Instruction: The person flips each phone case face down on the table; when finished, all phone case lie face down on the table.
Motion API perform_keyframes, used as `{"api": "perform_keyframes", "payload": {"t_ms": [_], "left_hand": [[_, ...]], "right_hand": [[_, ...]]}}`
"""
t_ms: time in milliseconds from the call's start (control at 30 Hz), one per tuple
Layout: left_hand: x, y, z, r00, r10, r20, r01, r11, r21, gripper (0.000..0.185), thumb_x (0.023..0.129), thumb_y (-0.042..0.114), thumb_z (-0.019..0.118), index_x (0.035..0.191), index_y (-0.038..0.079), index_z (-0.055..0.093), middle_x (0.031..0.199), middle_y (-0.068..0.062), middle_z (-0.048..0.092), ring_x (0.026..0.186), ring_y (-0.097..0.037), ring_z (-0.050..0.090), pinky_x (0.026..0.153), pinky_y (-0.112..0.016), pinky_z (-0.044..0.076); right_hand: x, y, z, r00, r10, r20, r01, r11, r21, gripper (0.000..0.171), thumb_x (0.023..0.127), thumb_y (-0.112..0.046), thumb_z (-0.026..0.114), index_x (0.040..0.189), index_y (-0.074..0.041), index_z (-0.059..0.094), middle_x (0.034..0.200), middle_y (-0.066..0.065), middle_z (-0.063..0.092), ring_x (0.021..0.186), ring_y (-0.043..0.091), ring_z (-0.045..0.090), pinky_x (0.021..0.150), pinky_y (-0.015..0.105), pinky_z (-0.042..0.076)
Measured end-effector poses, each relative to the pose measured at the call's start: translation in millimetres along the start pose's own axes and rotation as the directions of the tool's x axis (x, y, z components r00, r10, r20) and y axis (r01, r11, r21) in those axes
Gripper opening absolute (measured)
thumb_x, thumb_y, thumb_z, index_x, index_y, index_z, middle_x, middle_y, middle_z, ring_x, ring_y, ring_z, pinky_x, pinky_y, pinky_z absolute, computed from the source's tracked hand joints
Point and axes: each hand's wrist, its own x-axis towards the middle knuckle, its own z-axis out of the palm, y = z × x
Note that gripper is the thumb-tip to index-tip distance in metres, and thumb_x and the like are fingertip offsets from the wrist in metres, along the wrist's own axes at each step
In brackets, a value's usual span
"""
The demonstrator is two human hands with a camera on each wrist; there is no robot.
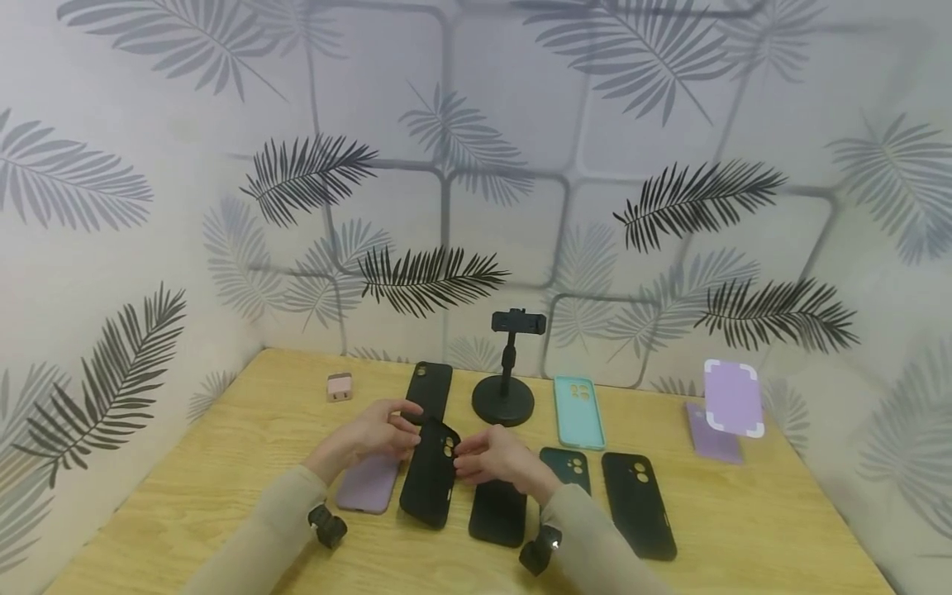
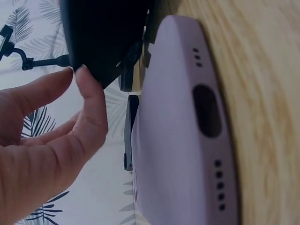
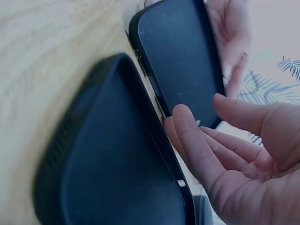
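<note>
A black phone case [image 1: 427, 475] stands tilted between the two hands, its camera cutouts at the top. My left hand [image 1: 379, 434] pinches its upper left corner between thumb and finger, seen close in the left wrist view. My right hand [image 1: 498, 459] is at the case's right edge, thumb and fingers spread apart, fingertips close to it in the right wrist view. Below the left hand lies a light purple phone case [image 2: 173, 122]. Another black case [image 3: 122, 154] lies hollow side up on the table, beneath the right hand.
Behind stand a black phone stand [image 1: 503, 401], another black case [image 1: 439, 384] and a pink charger [image 1: 339, 387]. To the right lie a turquoise case [image 1: 578, 417], a dark green case [image 1: 568, 464] and a black case [image 1: 638, 504]. A purple stand [image 1: 732, 401] is at far right.
</note>
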Motion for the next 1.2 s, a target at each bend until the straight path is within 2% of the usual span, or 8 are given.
{"api": "perform_keyframes", "payload": {"t_ms": [133,333,567,767,933,1067,1200], "left_hand": [[2.3,0.1,-1.3,1.0,-0.008,0.026,0.009,0.998,-0.056,0.058,0.091,0.004,0.067,0.143,0.0,0.042,0.123,-0.022,0.058,0.09,-0.02,0.066,0.08,-0.038,0.059],[5.2,-1.1,1.7,0.996,0.013,0.083,-0.001,0.99,-0.142,0.059,0.091,0.007,0.068,0.145,0.003,0.042,0.134,-0.027,0.047,0.102,-0.025,0.063,0.09,-0.049,0.056],[3.2,0.8,5.7,0.995,0.015,0.101,0.003,0.985,-0.172,0.059,0.093,0.009,0.067,0.146,0.004,0.042,0.138,-0.029,0.042,0.11,-0.029,0.061,0.092,-0.052,0.055],[3.2,-1.6,12.2,0.991,0.036,0.131,-0.013,0.984,-0.177,0.058,0.094,0.01,0.065,0.147,0.005,0.04,0.136,-0.03,0.043,0.109,-0.031,0.061,0.09,-0.054,0.055],[3.7,-2.0,16.9,0.994,0.028,0.105,-0.017,0.994,-0.108,0.055,0.092,0.008,0.067,0.143,0.007,0.046,0.135,-0.03,0.045,0.108,-0.03,0.061,0.088,-0.054,0.056],[3.2,-0.8,19.2,0.996,0.01,0.085,-0.009,1.0,-0.013,0.059,0.088,0.008,0.072,0.143,0.008,0.048,0.138,-0.027,0.046,0.111,-0.032,0.06,0.086,-0.051,0.057],[3.1,-0.3,19.5,0.996,-0.004,0.088,0.001,0.999,0.035,0.064,0.087,0.008,0.074,0.145,0.007,0.046,0.142,-0.023,0.047,0.118,-0.032,0.058,0.087,-0.046,0.058]], "right_hand": [[2.1,0.1,5.4,0.999,0.016,0.044,-0.019,0.998,0.063,0.04,0.094,-0.009,0.065,0.127,0.012,0.057,0.115,0.023,0.068,0.101,0.031,0.07,0.082,0.041,0.06],[5.1,0.9,11.5,0.997,0.02,0.073,-0.031,0.988,0.15,0.048,0.097,-0.018,0.062,0.135,0.01,0.051,0.118,0.025,0.067,0.107,0.036,0.068,0.084,0.044,0.059],[5.5,1.1,13.8,0.996,0.02,0.083,-0.038,0.973,0.226,0.059,0.097,-0.027,0.063,0.145,0.002,0.042,0.122,0.024,0.066,0.11,0.037,0.066,0.084,0.047,0.059],[5.3,-0.3,18.4,0.998,0.017,0.067,-0.035,0.96,0.279,0.072,0.095,-0.032,0.065,0.152,-0.004,0.031,0.125,0.023,0.064,0.11,0.036,0.067,0.084,0.049,0.058],[4.1,1.2,18.5,0.999,-0.008,0.047,-0.006,0.957,0.292,0.068,0.096,-0.024,0.065,0.151,-0.003,0.031,0.123,0.025,0.064,0.105,0.033,0.069,0.086,0.048,0.058],[2.1,1.1,14.8,1.0,-0.02,0.01,0.017,0.966,0.256,0.065,0.093,-0.017,0.068,0.148,-0.003,0.037,0.117,0.022,0.067,0.089,0.029,0.073,0.081,0.046,0.06],[-0.6,1.7,10.5,0.999,-0.008,-0.045,0.017,0.982,0.189,0.065,0.09,-0.013,0.072,0.146,-0.003,0.04,0.106,0.018,0.071,0.072,0.021,0.072,0.072,0.04,0.061]]}}
